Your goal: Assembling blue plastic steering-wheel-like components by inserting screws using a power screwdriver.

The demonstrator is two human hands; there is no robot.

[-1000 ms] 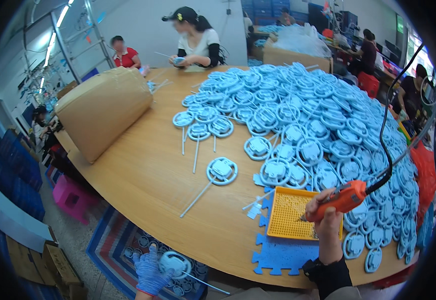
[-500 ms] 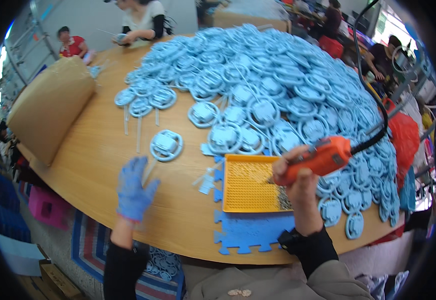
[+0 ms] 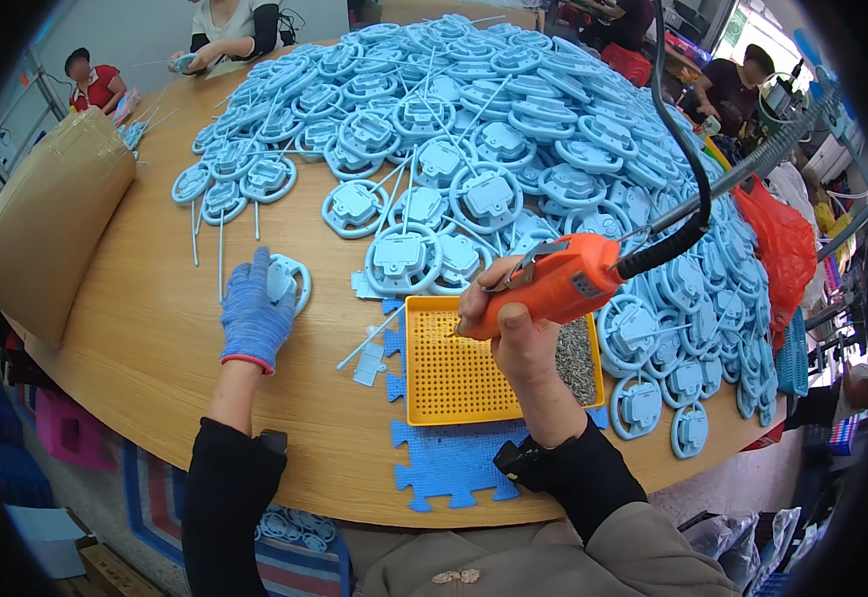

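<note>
My left hand (image 3: 255, 316), in a blue glove with a red cuff, is at the left edge of a light blue plastic ring with a boxy centre (image 3: 300, 287), like a small toy steering wheel. Thumb and fingers close on that edge and hide part of it. My bare right hand (image 3: 529, 343) grips an orange electric screwdriver (image 3: 563, 284) whose tip points left over a yellow perforated tray (image 3: 416, 398). Small metal screws (image 3: 577, 363) fill the tray's right end. Beside the tray lie a thin light blue plate (image 3: 370, 366) and a pale rod (image 3: 364, 343).
A large heap of similar blue rings (image 3: 514, 129) covers the table's far and right parts. The screwdriver's black cable (image 3: 688, 149) hangs above it. A blue foam mat (image 3: 454, 463) lies under the tray. A brown carton (image 3: 56, 219) stands left; other people work beyond.
My left hand has reached forward onto the single ring, which it now partly covers. My right hand still holds the screwdriver over the tray. The whole view has shifted slightly.
</note>
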